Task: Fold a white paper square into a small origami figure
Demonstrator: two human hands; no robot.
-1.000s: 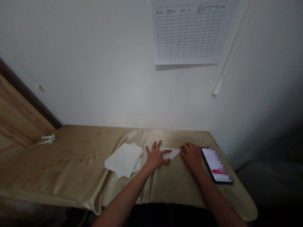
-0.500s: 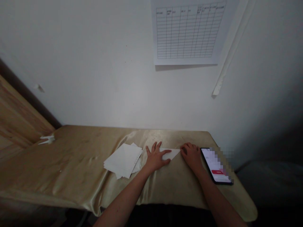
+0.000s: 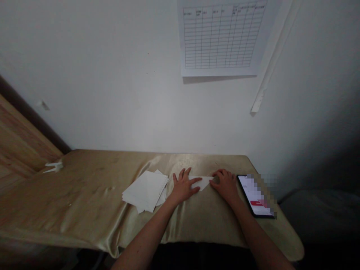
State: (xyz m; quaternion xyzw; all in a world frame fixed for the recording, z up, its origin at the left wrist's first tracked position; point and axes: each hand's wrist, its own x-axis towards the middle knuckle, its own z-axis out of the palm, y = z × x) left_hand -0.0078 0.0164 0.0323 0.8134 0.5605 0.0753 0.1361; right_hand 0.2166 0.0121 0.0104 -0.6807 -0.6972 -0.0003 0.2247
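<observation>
A small folded sheet of white paper (image 3: 206, 182), roughly triangular, lies flat on the cloth between my two hands. My left hand (image 3: 182, 188) rests over its left part with the fingers spread, thumb and index finger lying on the paper. At the right corner is my right hand (image 3: 225, 185), its fingers bent, the thumb and index finger apart around the paper's edge. The exact contact of those fingertips is hard to make out. Left of my left hand sits a loose stack of white paper sheets (image 3: 144, 190).
A phone (image 3: 254, 200) with a lit screen lies right of my right hand. Gold satin cloth (image 3: 84, 195) covers the table up to the wall. White scraps (image 3: 53, 167) lie at the far left. A printed table sheet (image 3: 219, 41) hangs on the wall.
My right thumb has moved away from the index finger and slightly left along the paper's edge. My left hand stays spread on the paper. The view has shifted slightly.
</observation>
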